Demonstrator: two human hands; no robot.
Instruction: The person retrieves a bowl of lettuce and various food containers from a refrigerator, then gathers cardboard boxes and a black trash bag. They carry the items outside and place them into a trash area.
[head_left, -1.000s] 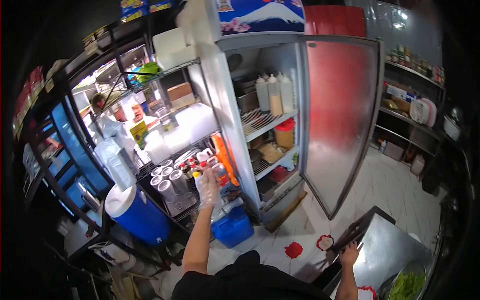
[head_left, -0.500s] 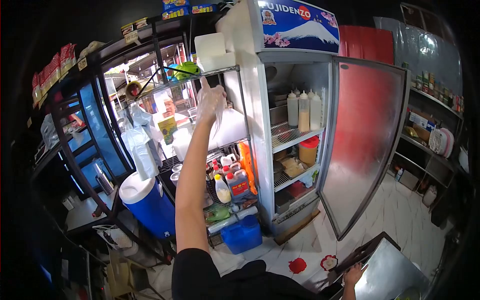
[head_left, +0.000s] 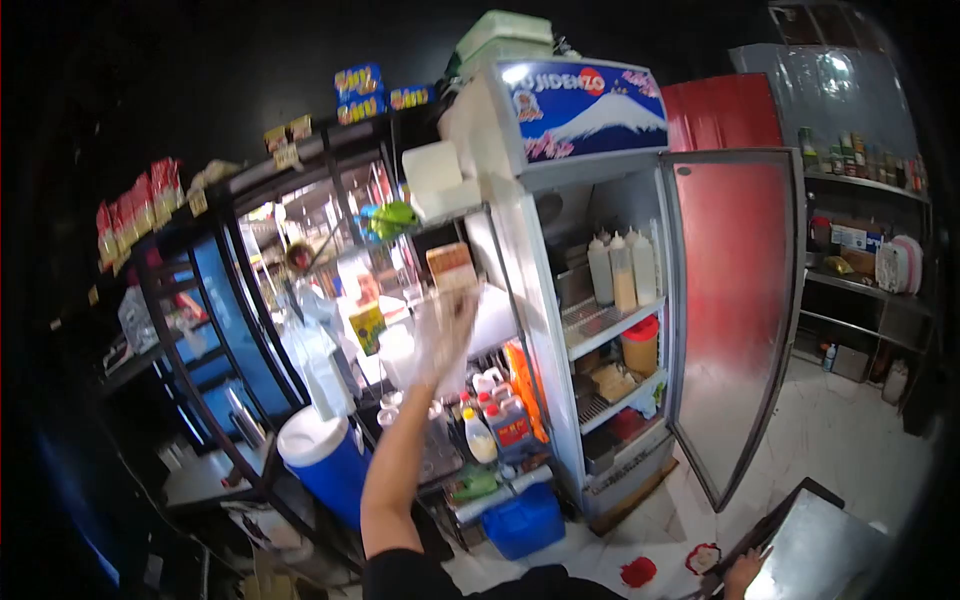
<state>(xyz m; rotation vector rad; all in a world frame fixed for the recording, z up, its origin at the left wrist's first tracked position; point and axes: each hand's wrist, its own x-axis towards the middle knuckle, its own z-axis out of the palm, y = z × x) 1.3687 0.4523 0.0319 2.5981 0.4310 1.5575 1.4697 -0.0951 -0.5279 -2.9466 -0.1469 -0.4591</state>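
head view: the left hand point(head_left: 443, 335), in a thin clear glove, is raised at arm's length in front of a wire shelf rack point(head_left: 335, 195). its fingers point(head_left: 462, 303) look loosely spread and reach up toward a small brown cardboard box point(head_left: 449, 264) on a middle shelf; motion blur hides whether they touch it or grip anything. just beside the hand, on the same level, sit pale plastic containers point(head_left: 398, 352), and a yellow label point(head_left: 367, 326) shows behind them. below the hand, a lower shelf carries sauce bottles with red caps point(head_left: 500, 415) and a small squeeze bottle point(head_left: 479, 437). on the rack's top level lie a white block point(head_left: 432, 170) and something bright green point(head_left: 393, 217).

to the right of the rack stands a fridge point(head_left: 580, 100) with its red door point(head_left: 735, 300) swung wide. inside, three squeeze bottles point(head_left: 622, 270) stand on an upper wire shelf and a tub with a red lid point(head_left: 641, 347) sits one shelf down. on the floor by the rack are a blue cooler with a white lid point(head_left: 322, 462) and a blue crate point(head_left: 525, 520).

the right hand point(head_left: 743, 574) is low at the bottom edge, resting on the edge of a steel worktop point(head_left: 835, 555); how its fingers are set cannot be told. red spots point(head_left: 637, 571) mark the white floor tiles nearby.
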